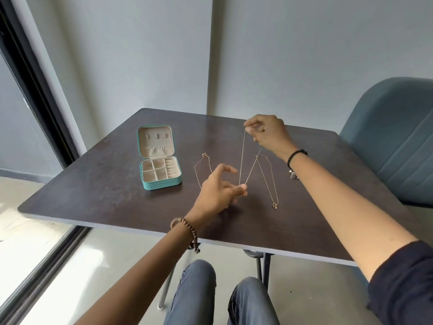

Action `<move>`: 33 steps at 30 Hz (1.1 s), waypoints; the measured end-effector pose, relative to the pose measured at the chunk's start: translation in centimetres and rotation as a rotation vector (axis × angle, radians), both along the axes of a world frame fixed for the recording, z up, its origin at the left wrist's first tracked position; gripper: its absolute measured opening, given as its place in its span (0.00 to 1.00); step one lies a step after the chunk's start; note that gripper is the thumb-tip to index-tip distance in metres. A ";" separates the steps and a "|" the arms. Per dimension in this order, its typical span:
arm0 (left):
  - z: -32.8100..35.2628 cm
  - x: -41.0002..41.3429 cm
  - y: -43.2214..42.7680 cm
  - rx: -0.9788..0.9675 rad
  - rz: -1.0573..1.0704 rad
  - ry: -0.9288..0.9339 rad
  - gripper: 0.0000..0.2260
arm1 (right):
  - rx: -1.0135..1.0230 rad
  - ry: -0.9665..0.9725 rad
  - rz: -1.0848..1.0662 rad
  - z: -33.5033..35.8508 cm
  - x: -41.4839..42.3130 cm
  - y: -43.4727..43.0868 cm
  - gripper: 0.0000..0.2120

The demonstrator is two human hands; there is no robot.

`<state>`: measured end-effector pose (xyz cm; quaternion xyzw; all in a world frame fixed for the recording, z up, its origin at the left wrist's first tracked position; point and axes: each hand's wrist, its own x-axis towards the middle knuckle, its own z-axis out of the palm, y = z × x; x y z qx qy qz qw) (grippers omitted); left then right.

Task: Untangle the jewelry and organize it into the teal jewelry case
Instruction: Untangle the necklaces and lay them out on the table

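A teal jewelry case (161, 185) lies open on the dark table (98, 184), its beige compartments showing nothing inside. My right hand (269, 133) pinches the top of a thin gold chain (242, 156) raised above the table. My left hand (220, 193) pinches the lower end of that same chain, stretching it into a narrow V. A second gold necklace (269, 181) with a small pendant lies on the table to the right of the held chain. A third chain (199, 167) lies left of my left hand, partly hidden by it.
A blue-grey upholstered chair (393, 141) stands at the table's right side. Grey walls meet in a corner behind the table. A dark-framed glass door (35, 95) runs along the left. My knees (225, 296) are below the table's near edge.
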<state>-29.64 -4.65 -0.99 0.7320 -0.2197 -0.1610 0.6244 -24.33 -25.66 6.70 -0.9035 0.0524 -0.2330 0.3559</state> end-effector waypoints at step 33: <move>-0.9 0.4 -2.3 0.686 0.052 -0.891 0.11 | -0.201 0.105 0.046 -8.6 6.1 -1.6 0.04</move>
